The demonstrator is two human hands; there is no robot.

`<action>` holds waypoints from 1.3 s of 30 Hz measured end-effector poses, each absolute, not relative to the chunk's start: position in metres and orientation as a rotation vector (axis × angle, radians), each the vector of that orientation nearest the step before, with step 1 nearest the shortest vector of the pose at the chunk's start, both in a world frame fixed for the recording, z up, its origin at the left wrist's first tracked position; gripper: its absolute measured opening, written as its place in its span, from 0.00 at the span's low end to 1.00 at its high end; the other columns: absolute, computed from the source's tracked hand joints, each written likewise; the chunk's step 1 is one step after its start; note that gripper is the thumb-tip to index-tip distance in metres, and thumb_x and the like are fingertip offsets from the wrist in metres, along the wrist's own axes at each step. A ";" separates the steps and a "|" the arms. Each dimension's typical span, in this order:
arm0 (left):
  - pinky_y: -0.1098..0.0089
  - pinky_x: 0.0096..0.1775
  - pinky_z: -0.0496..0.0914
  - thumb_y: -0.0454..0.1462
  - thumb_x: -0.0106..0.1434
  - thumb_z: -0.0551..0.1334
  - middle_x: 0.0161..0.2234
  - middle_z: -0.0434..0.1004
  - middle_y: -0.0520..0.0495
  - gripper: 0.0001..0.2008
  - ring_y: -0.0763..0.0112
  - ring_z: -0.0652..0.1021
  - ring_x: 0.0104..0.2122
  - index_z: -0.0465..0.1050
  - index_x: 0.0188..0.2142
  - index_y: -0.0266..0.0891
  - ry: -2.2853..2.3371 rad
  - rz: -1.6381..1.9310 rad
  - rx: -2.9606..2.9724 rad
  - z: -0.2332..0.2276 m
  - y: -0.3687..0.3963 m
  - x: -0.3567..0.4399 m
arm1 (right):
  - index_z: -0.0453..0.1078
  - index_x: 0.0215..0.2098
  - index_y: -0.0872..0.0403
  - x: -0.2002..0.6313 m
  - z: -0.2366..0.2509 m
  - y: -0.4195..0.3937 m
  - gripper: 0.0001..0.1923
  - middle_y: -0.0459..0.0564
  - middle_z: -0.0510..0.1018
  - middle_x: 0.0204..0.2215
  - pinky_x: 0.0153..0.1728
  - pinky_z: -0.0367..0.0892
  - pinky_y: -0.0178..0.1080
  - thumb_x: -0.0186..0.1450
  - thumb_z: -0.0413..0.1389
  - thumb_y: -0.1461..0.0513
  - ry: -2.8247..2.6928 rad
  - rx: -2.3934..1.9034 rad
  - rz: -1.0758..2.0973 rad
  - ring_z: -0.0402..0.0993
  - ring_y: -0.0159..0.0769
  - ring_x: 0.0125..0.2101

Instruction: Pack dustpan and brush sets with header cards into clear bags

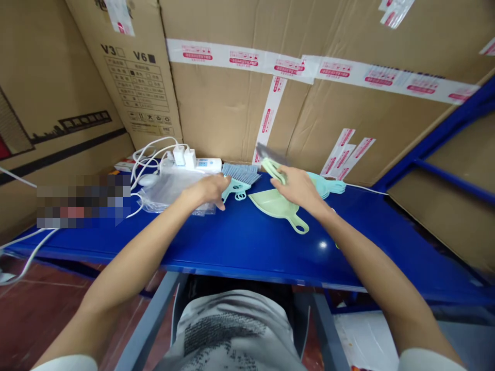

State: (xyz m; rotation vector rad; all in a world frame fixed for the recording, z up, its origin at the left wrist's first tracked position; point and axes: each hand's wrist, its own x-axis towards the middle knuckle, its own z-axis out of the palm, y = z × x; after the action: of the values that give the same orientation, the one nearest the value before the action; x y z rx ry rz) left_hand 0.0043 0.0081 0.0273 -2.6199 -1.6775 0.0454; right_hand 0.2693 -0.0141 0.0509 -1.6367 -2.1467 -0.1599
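My left hand is at the left end of a light blue hand brush, its thumb and fingers closed about the brush's edge. That brush has grey-blue bristles pointing up and away. In my right hand is a pale green hand brush, held above the table with its dark bristles smeared by motion. Below it lies a pale green dustpan, handle toward me. Partly behind my right wrist is a stack of light blue dustpans.
Clear plastic bags lie left of my left hand. Behind them are a white power strip with plugged-in chargers and loose white cables. Taped cardboard walls the back of the blue table; a blue metal frame stands at right.
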 end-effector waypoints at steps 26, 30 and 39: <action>0.55 0.45 0.76 0.45 0.67 0.71 0.59 0.65 0.33 0.22 0.48 0.83 0.45 0.69 0.53 0.38 -1.652 -0.562 -2.478 0.004 -0.002 0.041 | 0.74 0.46 0.53 0.309 0.044 -0.030 0.18 0.63 0.78 0.46 0.41 0.69 0.49 0.71 0.56 0.48 -2.343 -2.078 -0.432 0.78 0.55 0.41; 0.56 0.43 0.77 0.38 0.67 0.67 0.57 0.67 0.33 0.16 0.49 0.83 0.44 0.71 0.53 0.36 -1.673 -0.553 -2.464 0.003 -0.008 0.050 | 0.70 0.53 0.52 0.328 0.021 -0.032 0.19 0.60 0.71 0.49 0.41 0.70 0.47 0.69 0.59 0.51 -2.295 -1.880 -0.269 0.75 0.47 0.37; 0.57 0.43 0.77 0.36 0.63 0.73 0.59 0.66 0.33 0.25 0.54 0.83 0.40 0.69 0.57 0.37 -1.591 -0.345 -2.587 -0.002 -0.002 0.037 | 0.74 0.42 0.54 0.316 0.009 -0.020 0.10 0.59 0.68 0.52 0.48 0.74 0.48 0.73 0.52 0.59 -2.378 -1.485 -0.091 0.73 0.36 0.33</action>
State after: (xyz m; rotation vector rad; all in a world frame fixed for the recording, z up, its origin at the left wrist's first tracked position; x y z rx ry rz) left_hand 0.0367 -0.0024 -0.0019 -2.5866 -1.5907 -0.3448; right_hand 0.3164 -0.0200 0.0088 -1.4854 -2.3778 -0.0908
